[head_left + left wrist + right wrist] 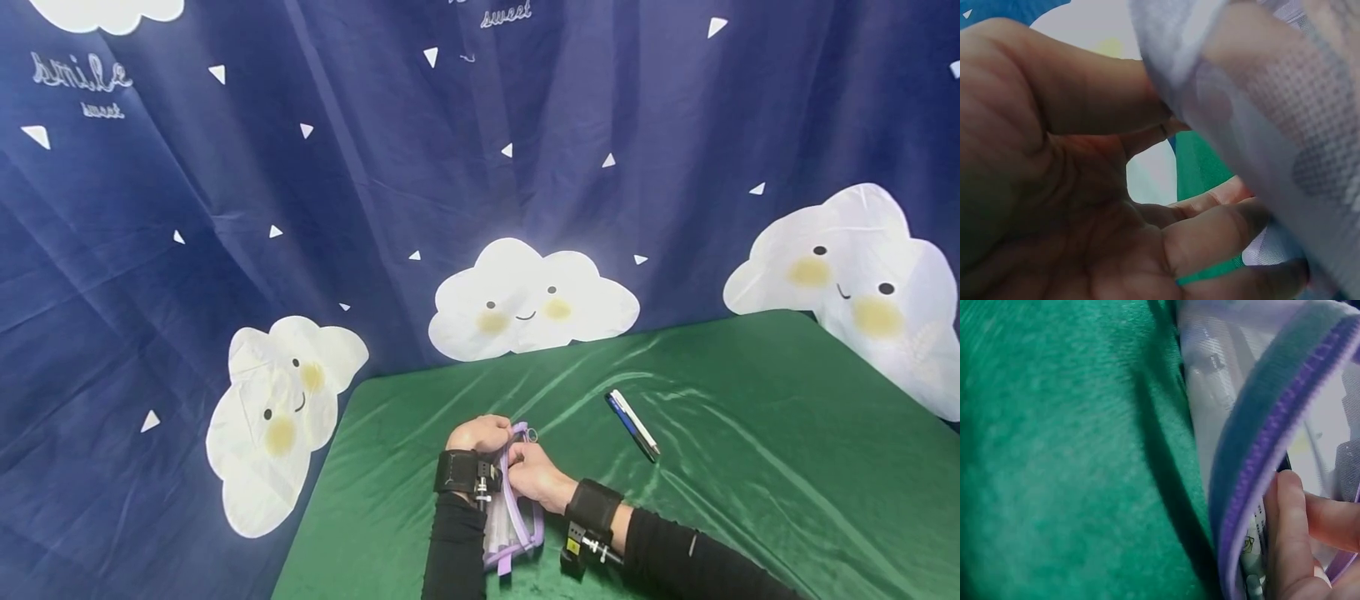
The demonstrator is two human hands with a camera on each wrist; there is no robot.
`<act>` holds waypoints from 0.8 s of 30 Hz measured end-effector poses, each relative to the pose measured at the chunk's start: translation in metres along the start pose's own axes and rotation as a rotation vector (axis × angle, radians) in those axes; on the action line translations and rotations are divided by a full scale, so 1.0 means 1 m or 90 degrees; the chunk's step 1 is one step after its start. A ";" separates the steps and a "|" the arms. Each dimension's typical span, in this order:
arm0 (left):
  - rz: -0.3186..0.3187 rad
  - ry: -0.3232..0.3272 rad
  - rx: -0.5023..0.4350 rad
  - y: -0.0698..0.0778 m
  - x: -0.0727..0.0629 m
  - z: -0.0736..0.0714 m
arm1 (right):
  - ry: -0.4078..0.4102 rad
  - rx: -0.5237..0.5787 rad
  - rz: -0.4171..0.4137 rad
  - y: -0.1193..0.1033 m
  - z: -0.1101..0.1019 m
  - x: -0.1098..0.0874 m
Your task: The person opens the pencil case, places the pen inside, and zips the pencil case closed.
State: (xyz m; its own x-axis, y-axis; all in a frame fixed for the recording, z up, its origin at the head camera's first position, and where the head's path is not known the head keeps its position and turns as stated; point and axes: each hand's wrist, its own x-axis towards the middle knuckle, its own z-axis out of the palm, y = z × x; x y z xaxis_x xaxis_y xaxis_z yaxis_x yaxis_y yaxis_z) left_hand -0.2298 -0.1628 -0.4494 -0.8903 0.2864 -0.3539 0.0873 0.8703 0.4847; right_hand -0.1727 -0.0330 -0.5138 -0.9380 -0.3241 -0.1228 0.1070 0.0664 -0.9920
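A see-through mesh pencil pouch [497, 537] with purple zip trim lies on the green cloth, its zip open. My left hand [480, 434] grips the far end of its edge; the left wrist view has the thumb [1104, 94] on the pale trim and the other fingers beneath. My right hand [537, 477] reaches in at the opening. There, in the right wrist view, its fingers [1291, 531] pinch a dark, thin pen [1284, 463], mostly hidden behind them. Printed pen barrels [1250, 550] lie alongside within the pouch.
A blue-and-black pen [630, 427] and a white pen [636, 421] lie side by side on the green cloth [750, 467], right of the pouch. A metal ring [532, 435] hangs at the pouch's far end. Behind the table hangs a dark blue curtain [420, 183] with clouds.
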 end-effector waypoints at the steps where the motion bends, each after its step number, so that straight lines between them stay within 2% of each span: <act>1: 0.001 -0.001 0.005 0.000 0.000 0.000 | -0.007 -0.002 -0.005 0.000 0.000 0.000; 12: 0.010 -0.003 0.025 0.004 -0.002 0.001 | -0.068 -0.066 -0.078 0.001 -0.004 -0.005; 20: -0.005 -0.002 -0.013 0.005 -0.002 0.000 | -0.145 -0.054 -0.073 0.002 -0.008 -0.006; 24: 0.009 -0.007 -0.012 0.003 -0.003 0.000 | -0.177 -0.089 -0.074 0.005 -0.010 -0.006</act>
State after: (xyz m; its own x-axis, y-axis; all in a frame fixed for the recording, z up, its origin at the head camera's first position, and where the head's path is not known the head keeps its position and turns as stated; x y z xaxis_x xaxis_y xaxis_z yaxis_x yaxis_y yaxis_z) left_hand -0.2269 -0.1614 -0.4466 -0.8844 0.3025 -0.3553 0.0909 0.8585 0.5046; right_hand -0.1697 -0.0213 -0.5172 -0.8131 -0.5813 -0.0304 -0.0601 0.1359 -0.9889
